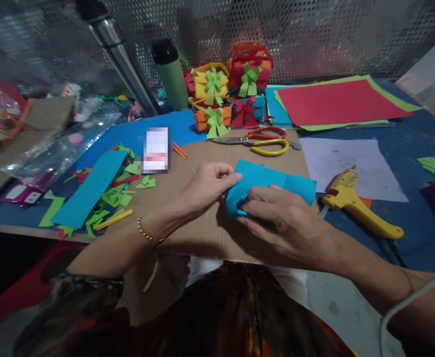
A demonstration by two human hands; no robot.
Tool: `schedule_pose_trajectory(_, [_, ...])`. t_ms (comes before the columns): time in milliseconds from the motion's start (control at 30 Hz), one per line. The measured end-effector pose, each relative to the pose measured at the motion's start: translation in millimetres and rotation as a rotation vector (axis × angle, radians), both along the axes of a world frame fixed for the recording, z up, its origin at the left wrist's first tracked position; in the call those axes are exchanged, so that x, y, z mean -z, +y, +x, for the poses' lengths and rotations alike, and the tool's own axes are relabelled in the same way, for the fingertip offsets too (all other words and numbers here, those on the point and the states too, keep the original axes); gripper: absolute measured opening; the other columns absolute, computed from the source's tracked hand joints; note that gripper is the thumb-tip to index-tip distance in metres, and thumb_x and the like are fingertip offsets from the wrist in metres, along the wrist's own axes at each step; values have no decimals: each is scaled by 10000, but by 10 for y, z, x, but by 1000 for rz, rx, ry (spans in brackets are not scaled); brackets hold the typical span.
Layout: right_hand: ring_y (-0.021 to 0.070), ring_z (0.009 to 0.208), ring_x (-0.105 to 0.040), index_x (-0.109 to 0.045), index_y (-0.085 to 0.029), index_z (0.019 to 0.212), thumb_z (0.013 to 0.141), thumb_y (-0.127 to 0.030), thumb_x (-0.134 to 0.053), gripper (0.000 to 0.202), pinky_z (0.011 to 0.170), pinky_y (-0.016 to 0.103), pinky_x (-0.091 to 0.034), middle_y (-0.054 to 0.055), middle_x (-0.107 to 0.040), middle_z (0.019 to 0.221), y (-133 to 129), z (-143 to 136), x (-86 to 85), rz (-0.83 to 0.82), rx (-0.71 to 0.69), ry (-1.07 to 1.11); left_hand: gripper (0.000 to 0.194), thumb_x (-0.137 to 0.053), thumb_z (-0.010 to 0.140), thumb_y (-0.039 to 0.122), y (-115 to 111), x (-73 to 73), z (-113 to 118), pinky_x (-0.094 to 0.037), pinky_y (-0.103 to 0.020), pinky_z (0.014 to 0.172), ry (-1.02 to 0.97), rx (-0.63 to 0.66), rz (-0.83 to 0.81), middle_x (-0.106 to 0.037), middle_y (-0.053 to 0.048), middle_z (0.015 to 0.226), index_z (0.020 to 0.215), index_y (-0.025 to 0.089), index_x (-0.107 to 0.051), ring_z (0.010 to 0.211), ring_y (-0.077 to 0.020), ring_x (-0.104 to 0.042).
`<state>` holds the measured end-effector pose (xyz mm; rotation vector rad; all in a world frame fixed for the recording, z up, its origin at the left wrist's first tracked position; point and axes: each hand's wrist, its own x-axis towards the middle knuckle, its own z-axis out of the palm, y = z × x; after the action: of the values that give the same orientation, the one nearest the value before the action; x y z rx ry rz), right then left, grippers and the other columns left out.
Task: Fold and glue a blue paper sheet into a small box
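A folded piece of blue paper [295, 186] is between both hands, over the brown cardboard [191, 218]. My left hand [213, 183] pinches its left edge between thumb and fingers. From the right, my right hand [280, 213] grips the lower part of the paper, its fingers bent around the fold and partly hiding it. Just beyond the paper lie scissors [267, 141] with one red and one yellow handle. To the right, a yellow glue gun [362, 206] rests partly on a pale purple sheet [366, 158].
Small paper bags with bows [217, 91] stand at the back, near a green bottle [171, 74] and a steel flask [118, 54]. A blue strip [91, 191] lies over paper scraps at left. Coloured sheets [336, 101] are stacked at back right.
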<state>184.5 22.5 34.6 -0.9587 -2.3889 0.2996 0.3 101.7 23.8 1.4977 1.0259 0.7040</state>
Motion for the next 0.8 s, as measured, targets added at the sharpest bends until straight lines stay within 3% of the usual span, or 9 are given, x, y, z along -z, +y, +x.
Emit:
schedule_pose_trajectory(200, [156, 717, -558, -639, -182, 824, 1041, -254, -523, 257, 665, 288, -382, 36, -660, 801, 30, 5, 65, -41, 12, 19, 328, -716, 794, 377, -7, 66, 22, -293, -199, 473, -100, 23, -133, -451, 59, 552, 619, 177, -524, 494, -57, -400])
schedule_pose_trajectory(333, [172, 715, -584, -629, -192, 852, 1005, -243, -574, 171, 684, 306, -368, 36, -694, 775, 42, -7, 118, -18, 60, 2, 346, -709, 824, 344, -24, 83, 38, -298, -191, 459, -78, 16, -118, -440, 66, 529, 599, 176, -506, 472, -47, -387])
schedule_pose_trajectory(633, [133, 675, -571, -623, -197, 811, 1056, -209, -441, 305, 704, 319, -316, 3, -678, 741, 60, 21, 39, -96, -65, -27, 355, -745, 815, 352, -38, 122, 56, -377, -196, 487, -58, -27, -100, -475, 63, 546, 609, 181, -512, 493, -62, -455])
schedule_pose_trajectory(800, [161, 691, -593, -652, -202, 839, 1035, -295, -550, 239, 661, 312, -332, 32, -701, 763, 60, 47, 21, 6, 33, -101, 349, -704, 829, 323, -43, 109, 51, -331, -199, 489, -71, -60, -50, -426, 71, 532, 587, 184, -493, 492, -59, -404])
